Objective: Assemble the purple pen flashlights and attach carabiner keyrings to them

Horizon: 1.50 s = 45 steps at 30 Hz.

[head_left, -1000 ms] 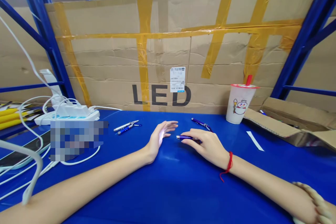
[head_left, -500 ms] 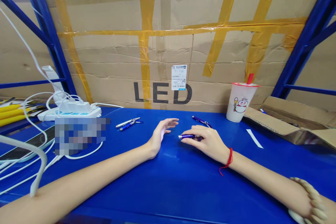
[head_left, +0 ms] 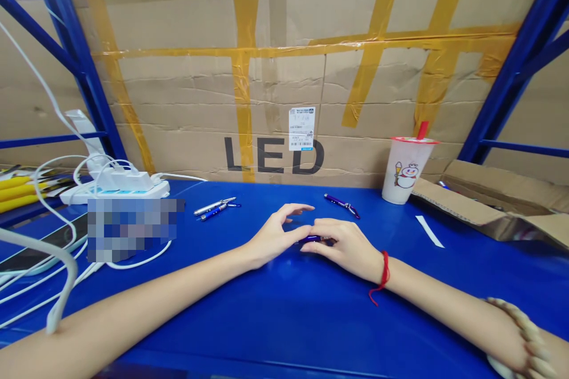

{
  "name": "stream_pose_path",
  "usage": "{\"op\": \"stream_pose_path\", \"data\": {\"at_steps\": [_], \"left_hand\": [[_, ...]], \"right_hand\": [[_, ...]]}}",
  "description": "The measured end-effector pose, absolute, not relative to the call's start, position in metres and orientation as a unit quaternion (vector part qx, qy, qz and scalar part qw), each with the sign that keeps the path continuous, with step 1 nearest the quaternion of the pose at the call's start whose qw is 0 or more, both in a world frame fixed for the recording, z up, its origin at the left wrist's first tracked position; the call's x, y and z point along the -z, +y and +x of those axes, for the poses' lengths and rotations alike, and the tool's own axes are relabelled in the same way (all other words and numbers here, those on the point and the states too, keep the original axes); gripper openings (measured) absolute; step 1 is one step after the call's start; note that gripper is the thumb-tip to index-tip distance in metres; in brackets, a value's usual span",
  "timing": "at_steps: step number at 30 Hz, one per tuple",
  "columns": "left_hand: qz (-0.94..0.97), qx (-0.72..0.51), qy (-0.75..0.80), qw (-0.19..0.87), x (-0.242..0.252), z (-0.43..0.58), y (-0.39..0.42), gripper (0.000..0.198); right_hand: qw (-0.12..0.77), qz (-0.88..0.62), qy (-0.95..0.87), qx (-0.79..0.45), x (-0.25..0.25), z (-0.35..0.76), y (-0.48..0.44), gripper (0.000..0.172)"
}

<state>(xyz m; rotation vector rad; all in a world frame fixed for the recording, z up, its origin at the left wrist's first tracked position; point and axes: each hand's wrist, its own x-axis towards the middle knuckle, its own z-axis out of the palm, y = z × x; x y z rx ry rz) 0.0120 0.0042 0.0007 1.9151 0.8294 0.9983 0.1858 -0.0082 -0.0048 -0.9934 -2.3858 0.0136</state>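
My right hand (head_left: 349, 249) is closed around a slim purple penlight (head_left: 311, 239), with thumb and fingers on its barrel. The penlight lies almost level, just above the blue tabletop; its left end is partly hidden by my left thumb. My left hand (head_left: 280, 237) curves in front of that end, fingers stretched out and apart. Its thumb tip meets the fingers of my right hand; whether it presses on the penlight I cannot tell. Beyond my right hand lies another purple penlight (head_left: 340, 204) with a silver clip. Off to the left are a silver pen-shaped piece (head_left: 211, 207) and a blue one (head_left: 216, 212).
A lidded drink cup (head_left: 405, 172) with a red straw stands at right, near an open cardboard box (head_left: 480, 213) and a white paper strip (head_left: 429, 231). A power strip (head_left: 120, 189), white cables and a phone (head_left: 48, 240) occupy the left. A large carton (head_left: 200, 95) stands behind.
My left hand has moved right, bringing its thumb to the fingers of my right hand and over the penlight's end. My right hand still holds the penlight, slightly lower.
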Motion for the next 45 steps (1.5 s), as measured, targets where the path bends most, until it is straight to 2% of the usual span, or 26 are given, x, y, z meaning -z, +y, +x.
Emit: {"op": "stream_pose_path", "data": {"at_steps": [9, 15, 22, 39, 45], "left_hand": [[0.728, -0.403, 0.296, 0.469, 0.002, 0.011, 0.009, 0.04], [0.681, -0.43, 0.303, 0.51, 0.006, 0.009, 0.017, 0.031], [0.599, -0.44, 0.333, 0.58, -0.001, 0.012, 0.015, 0.043], [0.594, -0.45, 0.328, 0.581, -0.001, 0.011, 0.013, 0.039], [0.6, -0.446, 0.323, 0.581, -0.001, 0.01, 0.012, 0.039]], "right_hand": [[0.275, -0.38, -0.883, -0.018, 0.006, 0.188, -0.007, 0.03], [0.297, -0.388, -0.872, -0.023, 0.006, 0.189, -0.006, 0.031], [0.308, -0.406, -0.86, -0.006, 0.005, 0.189, -0.007, 0.026], [0.322, -0.415, -0.85, -0.041, 0.002, 0.189, -0.007, 0.023], [0.322, -0.43, -0.843, -0.036, 0.003, 0.19, -0.005, 0.027]]}}
